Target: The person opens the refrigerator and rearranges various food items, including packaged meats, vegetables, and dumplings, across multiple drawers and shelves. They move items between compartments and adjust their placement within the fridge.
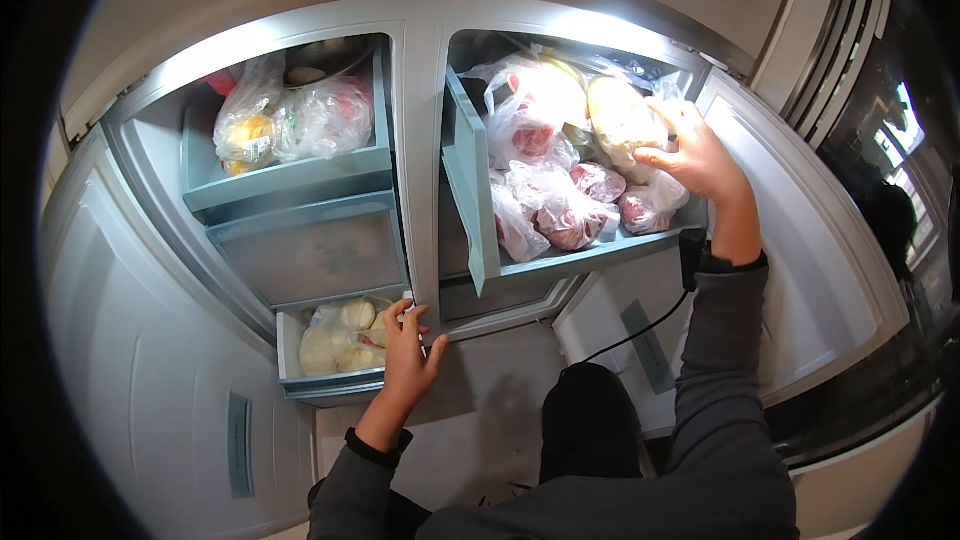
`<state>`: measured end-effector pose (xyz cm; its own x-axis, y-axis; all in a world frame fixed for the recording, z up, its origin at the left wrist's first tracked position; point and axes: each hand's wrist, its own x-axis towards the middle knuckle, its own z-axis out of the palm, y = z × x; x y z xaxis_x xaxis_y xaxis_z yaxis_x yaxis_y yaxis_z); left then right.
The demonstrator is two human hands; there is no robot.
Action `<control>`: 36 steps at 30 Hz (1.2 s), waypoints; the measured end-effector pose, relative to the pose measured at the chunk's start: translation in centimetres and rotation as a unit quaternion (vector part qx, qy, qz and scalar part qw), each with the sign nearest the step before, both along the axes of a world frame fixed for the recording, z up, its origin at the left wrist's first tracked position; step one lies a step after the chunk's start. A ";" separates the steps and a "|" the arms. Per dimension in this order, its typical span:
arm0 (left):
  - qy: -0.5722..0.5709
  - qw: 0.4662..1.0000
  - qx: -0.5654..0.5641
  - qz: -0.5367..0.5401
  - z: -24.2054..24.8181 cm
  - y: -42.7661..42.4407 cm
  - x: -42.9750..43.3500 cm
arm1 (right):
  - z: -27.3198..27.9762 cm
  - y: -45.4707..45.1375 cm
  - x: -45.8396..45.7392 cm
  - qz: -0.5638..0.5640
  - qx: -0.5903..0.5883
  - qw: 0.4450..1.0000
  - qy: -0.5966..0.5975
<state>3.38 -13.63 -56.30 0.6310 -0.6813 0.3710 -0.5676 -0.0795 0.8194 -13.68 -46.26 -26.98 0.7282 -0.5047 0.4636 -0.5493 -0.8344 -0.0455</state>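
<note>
Two freezer compartments stand open before me. My right hand [694, 150] is at a long pale food package [619, 120] in the upper right drawer [480, 202], its thumb and fingers spread at the package's right side; whether it grips the package is unclear. Around that package lie several plastic bags of reddish frozen food [570, 217]. My left hand [412, 349], fingers apart and holding nothing visible, is at the right side of the lower left drawer [289, 345]. That drawer holds a plastic bag with pale round food [341, 341].
Bagged food [322, 116] and a metal bowl [330, 60] fill the upper left drawer [285, 184]. Below it is a pushed-in drawer [315, 247]. Open doors flank both sides, the left door [172, 360] and the right door [795, 240]. A black cable [645, 330] hangs by my right sleeve.
</note>
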 end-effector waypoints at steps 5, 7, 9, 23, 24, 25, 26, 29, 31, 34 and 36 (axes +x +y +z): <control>0.027 0.997 -0.007 -0.072 -1.6 0.0 1.5 | 1.3 -0.5 0.2 0.001 0.095 0.995 -0.026; 0.051 0.993 -0.014 -0.108 -2.0 0.1 2.2 | 1.5 -0.9 0.3 0.049 0.110 0.988 -0.094; 0.066 0.988 -0.026 -0.139 -1.9 0.0 2.7 | 1.9 -0.9 0.5 0.045 0.087 0.966 -0.241; 0.201 0.821 -0.096 -0.526 5.5 -1.2 -1.2 | 0.1 19.2 -4.1 0.023 -0.033 0.920 -0.390; 0.217 0.805 -0.113 -0.540 6.0 -1.2 -1.6 | -1.8 20.3 -4.3 0.083 0.000 0.938 -0.338; 0.241 0.802 -0.135 -0.530 6.4 -1.2 -2.2 | -3.7 21.4 -4.4 0.116 0.059 0.948 -0.291; 0.262 0.797 -0.170 -0.518 6.7 -1.3 -2.8 | -5.3 22.6 -4.7 0.105 0.125 0.962 -0.221; 0.268 0.786 -0.125 -0.543 7.3 -1.0 -3.3 | -10.0 24.9 -3.8 0.175 0.242 0.950 -0.090; 0.191 0.793 0.042 -0.577 7.4 -0.6 -2.9 | -11.9 25.6 -2.9 0.260 0.298 0.915 -0.083; 0.184 0.782 0.109 -0.586 6.8 -0.9 -2.1 | -11.7 25.1 -2.1 0.233 0.312 0.921 -0.009; 0.153 0.810 0.104 -0.556 5.9 -1.3 -2.1 | -9.7 23.5 -1.6 0.235 0.268 0.931 -0.071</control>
<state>1.33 -14.96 -50.40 -0.3758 -0.9191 0.1184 -0.1557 0.1886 0.9696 -15.30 -22.74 -36.71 0.8778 -0.3322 0.3451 -0.0852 -0.8173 -0.5699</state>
